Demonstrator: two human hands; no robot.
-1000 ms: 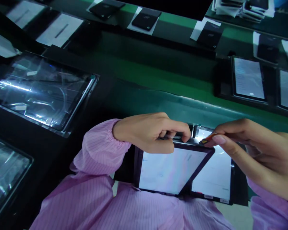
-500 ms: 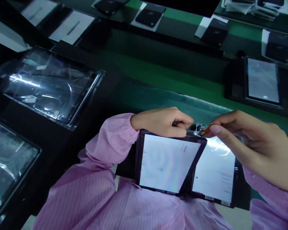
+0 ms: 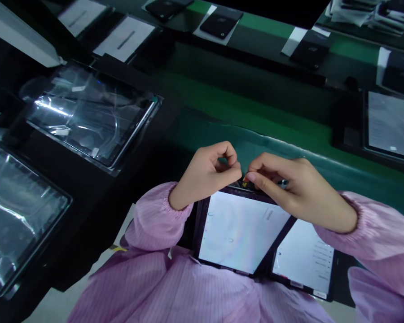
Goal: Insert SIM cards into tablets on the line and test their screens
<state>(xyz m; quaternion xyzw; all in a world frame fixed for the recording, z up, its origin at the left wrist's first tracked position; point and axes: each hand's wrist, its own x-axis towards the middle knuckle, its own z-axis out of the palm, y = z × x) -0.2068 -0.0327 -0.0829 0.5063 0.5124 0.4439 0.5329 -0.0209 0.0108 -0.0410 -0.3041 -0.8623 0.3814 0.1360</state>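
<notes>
My right hand (image 3: 289, 190) pinches a small dark card with gold contacts and an orange end (image 3: 244, 183) between thumb and forefinger. The card is at the top edge of a tablet (image 3: 242, 231) whose screen is lit white; whether it touches the tablet I cannot tell. Left of the card, my left hand (image 3: 210, 172) is closed, thumb and forefinger together just above that same edge. What lies between those fingertips, if anything, is hidden. A second lit tablet (image 3: 305, 255) lies to the right, partly under the first tablet and my right forearm.
On the left are two large plastic-covered panels (image 3: 94, 116). Another lit tablet (image 3: 388, 123) sits at the right. Along the back, dark tablets (image 3: 220, 24) lie on white sheets over a green surface (image 3: 256, 105). Stacked items with white sheets (image 3: 373, 13) stand at the far right.
My right hand has moved left with the card, bringing it close to my left hand. My left hand has drawn back leftward along the tablet's top edge. The camera view has shifted slightly.
</notes>
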